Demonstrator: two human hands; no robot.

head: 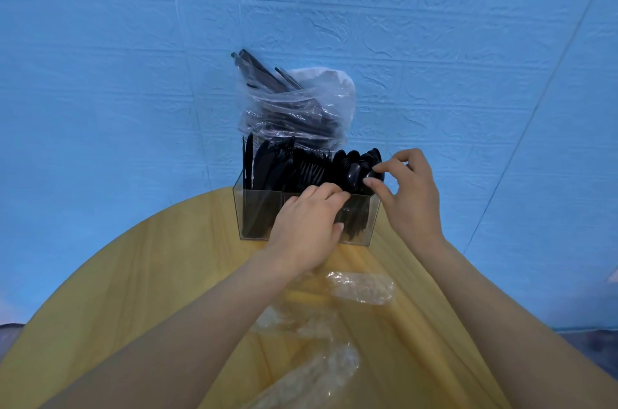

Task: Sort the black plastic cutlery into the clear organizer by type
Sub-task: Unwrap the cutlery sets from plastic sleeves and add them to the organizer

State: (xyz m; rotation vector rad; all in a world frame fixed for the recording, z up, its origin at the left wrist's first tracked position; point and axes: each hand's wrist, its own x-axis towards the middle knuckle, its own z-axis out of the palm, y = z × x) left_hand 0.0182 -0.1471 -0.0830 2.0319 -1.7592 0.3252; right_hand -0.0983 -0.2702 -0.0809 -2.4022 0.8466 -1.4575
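Observation:
A clear organizer [255,218] stands at the far edge of the yellow table [160,268]. Black knives [264,164] fill its left compartment, forks [309,167] the middle, spoons [354,162] the right. My left hand [306,224] lies against the organizer's front wall, fingertips at its rim by the spoons. My right hand [409,194] pinches the bowl of a black spoon [369,178] at the right end between thumb and forefinger.
A clear plastic bag [297,107] with more black cutlery stands behind the organizer against the blue wall [133,57]. Crumpled clear wrappers [363,286] lie on the table between my forearms, more [321,372] nearer to me.

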